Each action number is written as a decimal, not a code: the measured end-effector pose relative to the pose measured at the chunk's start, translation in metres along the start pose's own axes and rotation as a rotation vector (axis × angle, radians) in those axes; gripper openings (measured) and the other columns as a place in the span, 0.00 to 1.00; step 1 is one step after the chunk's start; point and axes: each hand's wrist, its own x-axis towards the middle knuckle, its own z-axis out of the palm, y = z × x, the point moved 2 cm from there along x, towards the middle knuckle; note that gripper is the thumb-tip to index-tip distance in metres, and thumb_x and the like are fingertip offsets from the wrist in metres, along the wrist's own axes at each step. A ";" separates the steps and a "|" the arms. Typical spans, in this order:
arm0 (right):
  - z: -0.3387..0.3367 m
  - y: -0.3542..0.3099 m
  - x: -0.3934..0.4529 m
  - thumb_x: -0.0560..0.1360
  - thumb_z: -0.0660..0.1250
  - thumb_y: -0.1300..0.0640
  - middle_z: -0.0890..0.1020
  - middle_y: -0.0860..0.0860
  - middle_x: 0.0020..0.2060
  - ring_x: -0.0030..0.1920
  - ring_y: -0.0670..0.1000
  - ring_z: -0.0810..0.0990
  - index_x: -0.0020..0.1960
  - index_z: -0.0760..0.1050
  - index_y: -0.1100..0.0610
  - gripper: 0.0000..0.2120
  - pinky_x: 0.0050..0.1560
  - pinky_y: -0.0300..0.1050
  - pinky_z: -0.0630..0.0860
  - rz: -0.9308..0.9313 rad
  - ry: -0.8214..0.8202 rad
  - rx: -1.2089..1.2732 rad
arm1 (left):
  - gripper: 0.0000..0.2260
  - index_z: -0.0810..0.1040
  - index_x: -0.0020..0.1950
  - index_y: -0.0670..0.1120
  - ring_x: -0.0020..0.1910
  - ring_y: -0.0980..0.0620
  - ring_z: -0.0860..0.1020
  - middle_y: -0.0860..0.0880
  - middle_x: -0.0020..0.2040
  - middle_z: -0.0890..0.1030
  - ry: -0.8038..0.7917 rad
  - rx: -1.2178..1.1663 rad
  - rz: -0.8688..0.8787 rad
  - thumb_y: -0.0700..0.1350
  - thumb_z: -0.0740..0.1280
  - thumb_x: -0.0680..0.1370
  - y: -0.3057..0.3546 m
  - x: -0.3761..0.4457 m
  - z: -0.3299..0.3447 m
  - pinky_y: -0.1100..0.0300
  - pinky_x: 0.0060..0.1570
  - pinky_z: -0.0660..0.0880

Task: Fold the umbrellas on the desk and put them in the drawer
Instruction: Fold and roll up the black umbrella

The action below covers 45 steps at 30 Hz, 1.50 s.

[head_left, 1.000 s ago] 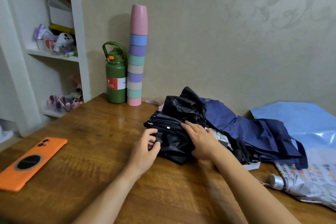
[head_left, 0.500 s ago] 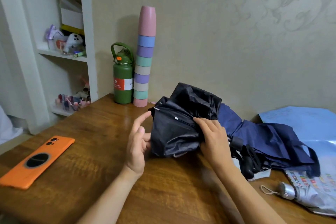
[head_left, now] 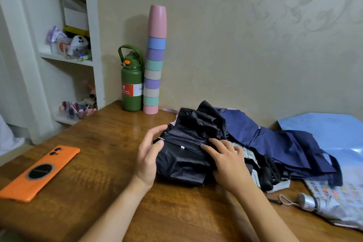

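Desk: brown polished wooden desk (head_left: 94, 178), running from the near edge to the wall at the far side.
Left hand: the left hand (head_left: 147, 160) sits at the left end of the black bundle, fingers long and loosely spread, fingertips touching the cloth near a small metal rib tip; its grip is wide and closes round nothing.
Right hand: the right hand (head_left: 227, 165) lies on top of the same bundle, fingers (head_left: 211, 146) fairly straight and pressing the cloth down; whether the thumb is hooked under the fabric cannot be told.
Black umbrella: crumpled black fabric umbrella (head_left: 188, 143), collapsed but loose, lying on the desk at mid-depth between both hands, silver rib tips showing on top.
Navy umbrella: dark blue fabric umbrella (head_left: 284, 143), partly folded, just right of the black one and touching it, stretching toward the right.
Silver umbrella: silver folding umbrella with a printed colour-block pattern (head_left: 334, 202), near right, its rounded metal end and cord loop pointing left.
Phone: flat orange phone with a black round disc on its back (head_left: 39, 171), near left, well apart from the hands.
Blue sheet: pale blue plastic sheet (head_left: 334, 133), far right, under the umbrellas' right ends.
Bottle: green metal bottle with a loop handle (head_left: 132, 84), upright at the far edge by the wall.
Cups: tall stack of pastel plastic cups (head_left: 155, 60), pink on top, just right of the bottle.
Shelf: white wall shelf unit (head_left: 92, 31), far left, holding small cluttered items.
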 end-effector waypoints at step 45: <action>-0.004 -0.065 -0.030 0.78 0.68 0.38 0.71 0.44 0.70 0.69 0.45 0.70 0.72 0.67 0.50 0.28 0.69 0.40 0.69 -0.307 -0.201 0.529 | 0.25 0.68 0.76 0.53 0.61 0.46 0.83 0.43 0.60 0.85 -0.207 0.115 -0.279 0.40 0.68 0.81 0.023 -0.052 -0.064 0.57 0.60 0.79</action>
